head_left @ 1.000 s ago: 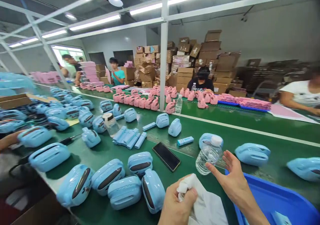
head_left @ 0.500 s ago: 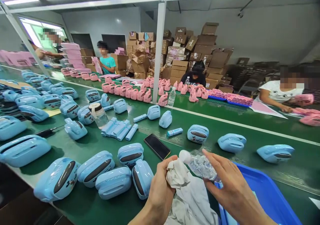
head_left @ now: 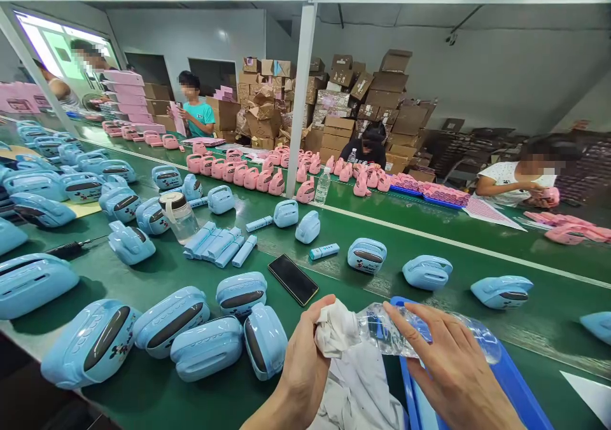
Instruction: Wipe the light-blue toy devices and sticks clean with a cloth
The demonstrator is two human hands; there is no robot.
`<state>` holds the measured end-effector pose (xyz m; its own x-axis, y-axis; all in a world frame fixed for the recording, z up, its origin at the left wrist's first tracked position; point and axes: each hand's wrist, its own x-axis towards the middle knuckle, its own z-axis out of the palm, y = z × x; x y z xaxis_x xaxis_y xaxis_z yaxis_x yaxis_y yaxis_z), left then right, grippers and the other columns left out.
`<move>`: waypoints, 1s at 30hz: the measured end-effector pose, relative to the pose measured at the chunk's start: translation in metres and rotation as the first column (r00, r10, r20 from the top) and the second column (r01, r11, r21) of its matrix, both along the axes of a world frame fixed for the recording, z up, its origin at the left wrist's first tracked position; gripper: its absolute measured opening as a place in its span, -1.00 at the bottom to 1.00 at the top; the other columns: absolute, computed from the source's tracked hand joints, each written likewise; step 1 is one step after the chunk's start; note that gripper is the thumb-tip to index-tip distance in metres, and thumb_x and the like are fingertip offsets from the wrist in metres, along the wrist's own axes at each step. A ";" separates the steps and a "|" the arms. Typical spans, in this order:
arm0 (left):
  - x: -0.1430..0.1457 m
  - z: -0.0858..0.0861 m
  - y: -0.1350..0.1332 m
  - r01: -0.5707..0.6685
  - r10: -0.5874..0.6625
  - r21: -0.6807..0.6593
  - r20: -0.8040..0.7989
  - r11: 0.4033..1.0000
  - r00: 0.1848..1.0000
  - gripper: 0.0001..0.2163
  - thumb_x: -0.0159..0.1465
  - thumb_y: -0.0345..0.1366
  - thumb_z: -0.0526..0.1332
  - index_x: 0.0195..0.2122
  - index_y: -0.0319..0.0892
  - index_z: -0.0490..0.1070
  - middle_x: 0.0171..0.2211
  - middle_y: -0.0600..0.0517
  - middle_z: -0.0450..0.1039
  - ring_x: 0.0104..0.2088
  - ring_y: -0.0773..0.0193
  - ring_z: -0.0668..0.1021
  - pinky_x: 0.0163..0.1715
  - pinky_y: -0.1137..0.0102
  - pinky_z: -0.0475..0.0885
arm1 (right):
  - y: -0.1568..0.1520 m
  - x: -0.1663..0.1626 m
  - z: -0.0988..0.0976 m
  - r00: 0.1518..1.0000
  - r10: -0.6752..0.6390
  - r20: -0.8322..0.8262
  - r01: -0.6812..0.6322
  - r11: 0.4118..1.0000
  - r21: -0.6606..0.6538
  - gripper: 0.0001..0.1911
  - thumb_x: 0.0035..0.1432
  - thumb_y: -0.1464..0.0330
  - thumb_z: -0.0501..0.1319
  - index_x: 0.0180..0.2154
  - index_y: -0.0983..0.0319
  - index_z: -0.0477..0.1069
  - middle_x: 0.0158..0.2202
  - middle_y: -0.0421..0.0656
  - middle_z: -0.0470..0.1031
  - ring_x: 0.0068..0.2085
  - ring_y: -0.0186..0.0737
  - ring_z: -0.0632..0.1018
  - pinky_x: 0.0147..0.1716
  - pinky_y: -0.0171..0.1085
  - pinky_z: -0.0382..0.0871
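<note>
My left hand (head_left: 300,366) is closed on a bunched white cloth (head_left: 341,341) low in the middle of the view. My right hand (head_left: 446,369) grips a clear plastic water bottle (head_left: 429,338), which lies tipped sideways with its neck pressed into the cloth. The cap end is hidden by the cloth. Both hands hover over the green conveyor belt (head_left: 334,277), just left of a blue plastic tray (head_left: 515,395).
Several light-blue handheld devices (head_left: 241,290) lie on the belt by my left hand, with a black phone (head_left: 293,279) and blue sticks (head_left: 217,244) beyond. Pink devices (head_left: 248,177), a white post (head_left: 296,99), stacked cartons and seated people sit across the line.
My right hand took the bottle off the belt and tipped it sideways against the cloth in my left hand. The view dropped and shifted right.
</note>
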<state>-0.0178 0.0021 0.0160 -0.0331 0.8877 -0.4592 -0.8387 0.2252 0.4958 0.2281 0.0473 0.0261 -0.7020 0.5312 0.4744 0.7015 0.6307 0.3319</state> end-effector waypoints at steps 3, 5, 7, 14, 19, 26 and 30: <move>0.001 0.001 0.001 -0.006 0.006 -0.018 -0.010 1.000 1.000 -0.67 0.50 -0.16 0.17 0.16 -0.18 0.53 0.06 -0.09 0.69 0.02 0.18 0.68 -0.08 0.46 0.59 | -0.001 0.003 0.000 1.000 0.001 0.008 -0.001 1.000 -0.005 -0.20 0.27 0.64 0.12 0.47 0.11 0.15 0.25 0.08 0.34 0.20 0.20 0.41 0.14 0.15 0.32; 0.002 0.002 0.002 -0.010 0.010 -0.023 -0.006 1.000 1.000 -0.68 0.50 -0.16 0.16 0.14 -0.19 0.54 0.05 -0.09 0.70 -0.01 0.20 0.69 -0.11 0.47 0.59 | -0.001 0.003 0.000 1.000 0.004 0.004 -0.004 1.000 -0.007 -0.20 0.27 0.65 0.12 0.47 0.11 0.15 0.25 0.08 0.34 0.21 0.19 0.41 0.15 0.15 0.32; 0.003 0.001 0.004 -0.008 0.008 -0.027 0.006 1.000 1.000 -0.67 0.50 -0.16 0.16 0.14 -0.20 0.55 0.05 -0.11 0.69 -0.03 0.19 0.70 -0.12 0.45 0.60 | -0.001 0.001 -0.001 1.000 0.002 -0.009 -0.002 1.000 -0.011 -0.21 0.28 0.65 0.10 0.46 0.11 0.16 0.24 0.08 0.34 0.20 0.19 0.41 0.14 0.16 0.33; 0.007 0.000 0.012 -0.021 0.023 -0.047 0.056 0.999 0.998 -0.67 0.50 -0.24 0.15 0.18 -0.25 0.49 -0.04 -0.15 0.72 -0.12 0.14 0.74 -0.19 0.38 0.64 | -0.001 -0.004 -0.016 0.963 -0.065 -0.262 0.007 0.976 -0.218 -0.26 0.32 0.53 0.06 0.46 -0.02 0.12 0.28 -0.07 0.37 0.26 0.04 0.43 0.17 0.08 0.42; 0.007 0.011 0.018 -0.040 0.042 -0.041 0.061 0.998 0.997 -0.70 0.49 -0.32 0.14 0.14 -0.35 0.50 -0.19 -0.11 0.74 -0.27 0.23 0.73 -0.27 0.39 0.62 | 0.010 -0.017 -0.021 0.647 -0.427 -0.631 -0.077 0.788 -0.611 -0.33 0.32 0.13 0.29 0.38 -0.13 0.15 0.30 -0.21 0.44 0.27 -0.02 0.50 0.23 0.00 0.47; 0.012 -0.001 0.025 0.032 -0.033 -0.027 -0.050 0.999 0.998 -0.69 0.48 -0.34 0.13 0.17 -0.35 0.45 -0.15 -0.16 0.75 -0.22 0.16 0.74 -0.24 0.35 0.60 | 0.059 -0.040 -0.059 0.244 -0.539 -0.806 -0.272 0.760 -0.591 -0.19 0.16 -0.02 0.37 0.30 0.10 0.14 0.22 -0.01 0.51 0.15 0.03 0.61 0.21 0.03 0.50; 0.012 -0.006 0.032 0.137 -0.121 0.104 -0.148 0.985 0.982 -0.71 0.33 -0.32 0.29 0.03 -0.36 0.56 -0.27 -0.15 0.73 -0.32 0.15 0.69 -0.29 0.37 0.52 | 0.059 -0.035 -0.074 0.270 -0.564 -0.780 -0.183 0.765 -0.617 -0.13 0.14 -0.03 0.38 0.33 0.16 0.15 0.28 0.07 0.44 0.26 0.17 0.51 0.30 0.23 0.34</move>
